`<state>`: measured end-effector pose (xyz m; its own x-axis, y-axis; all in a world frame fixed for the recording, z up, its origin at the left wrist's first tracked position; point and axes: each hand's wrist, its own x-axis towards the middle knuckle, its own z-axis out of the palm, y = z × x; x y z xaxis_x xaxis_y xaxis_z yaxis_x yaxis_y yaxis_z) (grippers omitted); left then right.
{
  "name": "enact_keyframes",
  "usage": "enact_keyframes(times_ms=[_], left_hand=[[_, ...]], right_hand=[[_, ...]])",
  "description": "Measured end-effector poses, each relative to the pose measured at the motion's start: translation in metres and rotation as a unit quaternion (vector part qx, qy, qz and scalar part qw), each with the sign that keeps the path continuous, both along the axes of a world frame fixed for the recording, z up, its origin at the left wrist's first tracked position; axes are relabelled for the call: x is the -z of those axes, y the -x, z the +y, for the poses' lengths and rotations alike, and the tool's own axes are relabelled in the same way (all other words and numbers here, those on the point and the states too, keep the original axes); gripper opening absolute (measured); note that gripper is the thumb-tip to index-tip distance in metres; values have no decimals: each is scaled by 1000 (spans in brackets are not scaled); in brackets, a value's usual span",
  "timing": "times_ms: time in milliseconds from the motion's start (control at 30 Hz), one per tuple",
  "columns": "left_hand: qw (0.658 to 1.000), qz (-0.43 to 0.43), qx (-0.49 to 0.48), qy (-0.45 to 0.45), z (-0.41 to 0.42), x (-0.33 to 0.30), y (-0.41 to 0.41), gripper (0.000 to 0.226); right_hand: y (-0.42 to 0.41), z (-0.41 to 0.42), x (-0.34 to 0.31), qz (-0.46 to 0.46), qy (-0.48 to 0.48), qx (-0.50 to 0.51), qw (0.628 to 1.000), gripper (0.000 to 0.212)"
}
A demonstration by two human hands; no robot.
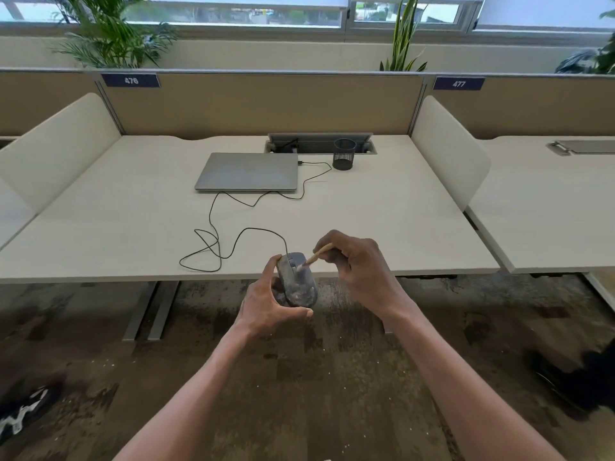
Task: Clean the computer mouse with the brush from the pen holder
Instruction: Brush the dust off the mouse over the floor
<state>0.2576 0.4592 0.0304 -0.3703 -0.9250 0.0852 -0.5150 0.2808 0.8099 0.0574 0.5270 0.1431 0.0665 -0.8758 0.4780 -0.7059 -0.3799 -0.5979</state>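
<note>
The computer mouse (297, 281) is a dark grey wired one, its upper shell mottled with pale dusty smears, and a scroll wheel shows near its far end. It is held in the air just off the near edge of the desk (100, 234), tilted so its top faces up toward the camera. The left hand (266, 304) cups it from the left and below: the thumb lies along its near end and the fingertips curl over its far left edge, closed round the body. The right hand (356, 271) pinches the slim light wooden brush (317, 256) between bunched thumb and fingers, the handle slanting down to the left so that the pale bristle tip touches the mouse's top just right of the wheel. The mouse's black cable (213, 241) loops across the desk to a closed silver laptop (248, 171). A black mesh pen holder (343, 154) stands right of the laptop, well apart from both hands.
</note>
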Motion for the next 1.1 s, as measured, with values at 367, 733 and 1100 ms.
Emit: enact_keyframes(times_ms=[367, 733, 1100], left_hand=[[1000, 1, -8, -1, 0, 6, -3, 130], [1000, 9, -14, 14, 2, -1, -2, 129], [999, 24, -6, 20, 5, -3, -3, 128]], right_hand=[[-2, 16, 10, -5, -30, 13, 999, 20], [-7, 15, 21, -49, -21, 153, 987, 5], [-8, 16, 21, -110, -23, 160, 981, 8]])
